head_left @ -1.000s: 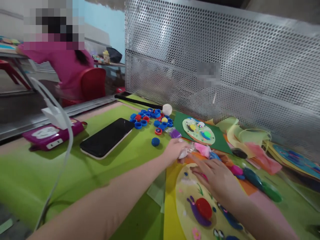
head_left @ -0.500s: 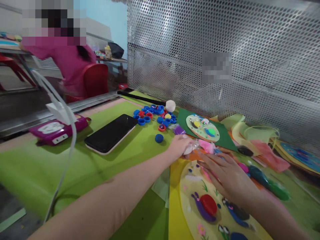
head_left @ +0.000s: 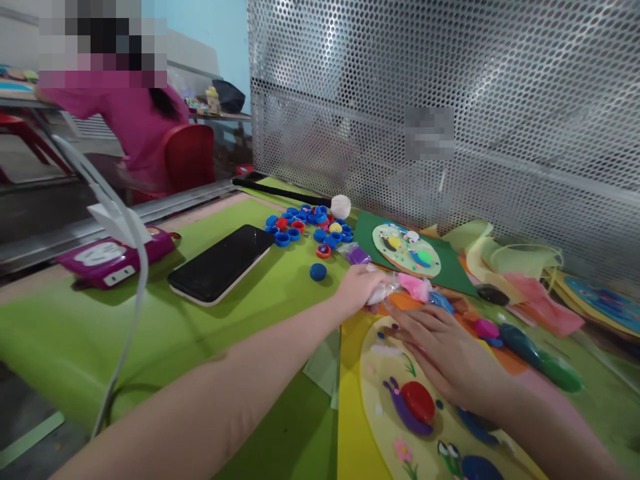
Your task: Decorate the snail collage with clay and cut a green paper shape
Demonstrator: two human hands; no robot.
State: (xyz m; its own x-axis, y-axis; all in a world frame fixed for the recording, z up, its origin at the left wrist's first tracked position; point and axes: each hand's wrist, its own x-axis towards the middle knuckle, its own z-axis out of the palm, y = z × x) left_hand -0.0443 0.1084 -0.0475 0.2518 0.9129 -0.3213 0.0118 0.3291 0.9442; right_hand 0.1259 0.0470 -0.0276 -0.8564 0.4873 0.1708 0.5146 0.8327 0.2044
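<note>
My left hand (head_left: 359, 289) is closed on a small clear plastic packet of white clay (head_left: 381, 291) above the top edge of the yellow board. My right hand (head_left: 443, 347) is open, its fingers stretched out over the cream oval picture (head_left: 373, 400), fingertips close to the packet. Modelled snails decorate the oval, one purple with a red cap shell (head_left: 418, 401); my right hand and forearm cover part of it. Just beyond my hands lie a pink clay packet (head_left: 414, 287) and a blue one (head_left: 442, 302). A purple packet (head_left: 358, 255) rests behind my left hand.
Blue and red bottle caps (head_left: 320, 223) cluster behind a phone (head_left: 223, 263). A purple power strip (head_left: 117, 257) with a white cable sits at left. A green card (head_left: 450, 267) bears another snail picture. Perforated metal (head_left: 375, 100) closes the back. A seated person in pink (head_left: 130, 127) is beyond.
My right hand has shifted slightly down and left, showing more of the blue packet and covering more of the dark-shelled snail. My left hand keeps its hold on the white packet.
</note>
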